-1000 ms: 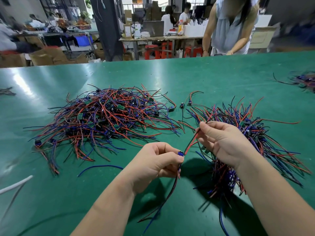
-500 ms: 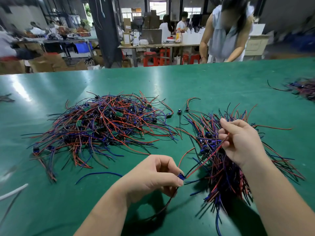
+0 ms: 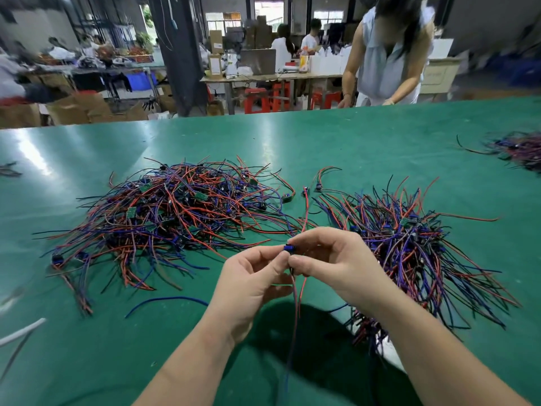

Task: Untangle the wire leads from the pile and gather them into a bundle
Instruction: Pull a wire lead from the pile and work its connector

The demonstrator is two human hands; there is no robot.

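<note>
We find a green table [image 3: 292, 136] carrying two heaps of red, blue and black wire. The larger, the pile [image 3: 175, 212], lies at ten o'clock from the hands, loose and crossed over itself, with small green boards showing among the strands. The second heap, the bundle [image 3: 409, 244], lies at three o'clock, its strands fanned roughly one way, its near end partly hidden behind the right forearm. Between them, raised off the table, the left hand [image 3: 251, 285] and right hand [image 3: 336, 265] meet fingertip to fingertip. Each pinches one lead [image 3: 295, 303] between thumb and forefinger at its blue connector [image 3: 289, 248], the other fingers curled loosely. The lead's tails hang toward six o'clock. A red strand [image 3: 306, 212] rises toward twelve o'clock; we cannot tell whether its far end is free. A single blue wire [image 3: 167, 300] lies apart at eight o'clock. In our judgement the lead is nearly separated and not yet laid on the bundle. The risks we note: if the red strand is caught, a pull would drag neighbours out of the pile or strain the connector joint. The hanging tails could hook the bundle's near strands when carried to three o'clock. The heaps' fringes lie near each other at twelve o'clock and may mix again.
</note>
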